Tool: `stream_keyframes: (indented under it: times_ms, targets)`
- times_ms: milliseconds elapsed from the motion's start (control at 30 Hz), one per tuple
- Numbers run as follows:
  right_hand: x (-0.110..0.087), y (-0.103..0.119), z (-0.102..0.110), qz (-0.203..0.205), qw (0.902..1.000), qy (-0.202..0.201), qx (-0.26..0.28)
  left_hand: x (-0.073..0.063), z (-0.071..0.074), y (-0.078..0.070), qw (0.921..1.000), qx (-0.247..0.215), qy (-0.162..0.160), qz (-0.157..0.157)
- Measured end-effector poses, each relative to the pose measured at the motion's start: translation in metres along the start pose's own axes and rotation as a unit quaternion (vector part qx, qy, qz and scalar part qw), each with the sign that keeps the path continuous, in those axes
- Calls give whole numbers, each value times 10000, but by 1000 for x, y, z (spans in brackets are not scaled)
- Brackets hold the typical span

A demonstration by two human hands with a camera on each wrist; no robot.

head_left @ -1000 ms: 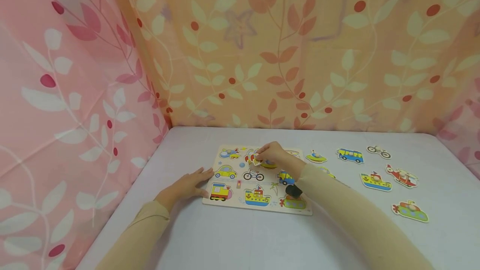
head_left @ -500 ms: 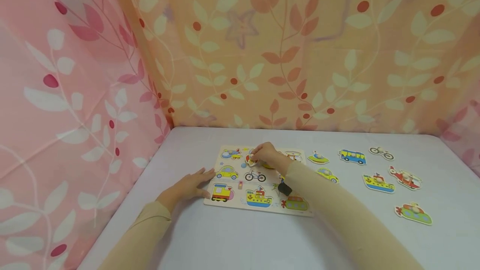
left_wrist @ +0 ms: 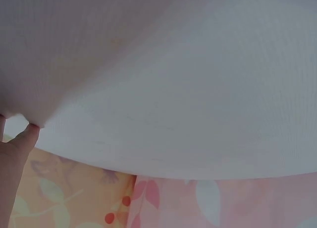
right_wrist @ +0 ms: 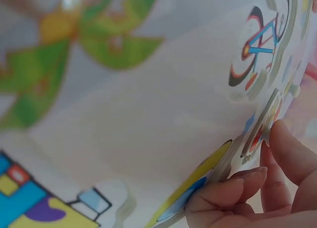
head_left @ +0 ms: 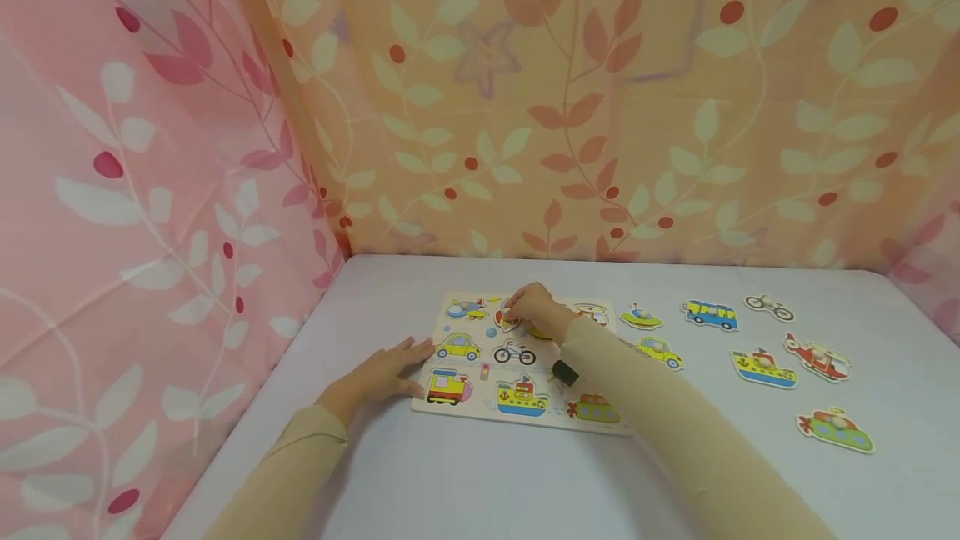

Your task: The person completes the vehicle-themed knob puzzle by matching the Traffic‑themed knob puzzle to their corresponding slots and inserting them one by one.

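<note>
My right hand [head_left: 536, 307] is at the upper middle of a wooden puzzle board [head_left: 481, 400] printed with vehicles. Its thumb and fingers pinch a small red-and-white puzzle piece [right_wrist: 260, 126], which lies at the board's surface, over its top-row middle picture. The fingers hide part of this piece in the head view. The other fingers curl close above the yellow-and-blue flying saucer picture [right_wrist: 198, 186]. At the board's left edge rests my left hand [head_left: 382, 369], fingers spread and thumb near the train picture [head_left: 448, 387]. In the left wrist view only part of this hand [left_wrist: 17, 154] shows.
Loose knobbed pieces lie right of the board: a flying saucer [head_left: 641, 317], a bus [head_left: 710, 314], a bicycle [head_left: 769, 307], a car [head_left: 660, 352], a ship [head_left: 765, 367], a helicopter [head_left: 817, 357] and a submarine [head_left: 836, 429]. Floral curtains [head_left: 420, 148] stand behind and left.
My right hand has moved slightly left and lowered the red-and-white piece, tilted earlier, down to the board. The left hand has stayed at the board's edge. The head view has shifted slightly.
</note>
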State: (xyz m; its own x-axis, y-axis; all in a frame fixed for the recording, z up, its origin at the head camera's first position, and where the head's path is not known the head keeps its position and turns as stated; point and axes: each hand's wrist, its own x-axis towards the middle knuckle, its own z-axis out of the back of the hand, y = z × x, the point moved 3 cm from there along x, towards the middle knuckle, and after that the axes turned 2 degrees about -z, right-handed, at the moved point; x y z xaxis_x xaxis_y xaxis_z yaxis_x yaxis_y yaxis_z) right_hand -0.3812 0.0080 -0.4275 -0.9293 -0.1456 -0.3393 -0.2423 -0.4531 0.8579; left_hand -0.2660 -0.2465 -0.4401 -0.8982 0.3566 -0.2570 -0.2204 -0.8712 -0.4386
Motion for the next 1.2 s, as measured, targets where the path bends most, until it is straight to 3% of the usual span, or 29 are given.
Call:
stream_keyframes:
  times_ms: [300, 533, 867, 1200]
  targets:
    - [-1, 0, 5, -37, 9979, -165, -620, 1, -1, -7, 10000, -14, 8, 23]
    - [-10, -1, 15, 112, 9985, -56, -527, -1, -1, -8, 10000, -25, -35, 72]
    - [-47, 4, 57, 428, 9981, 47, -448, -3, 1, -7, 9997, -31, -47, 221]
    - [-78, -22, 109, 244, 9987, -75, -437, 0, -2, -4, 9997, -45, -32, 242]
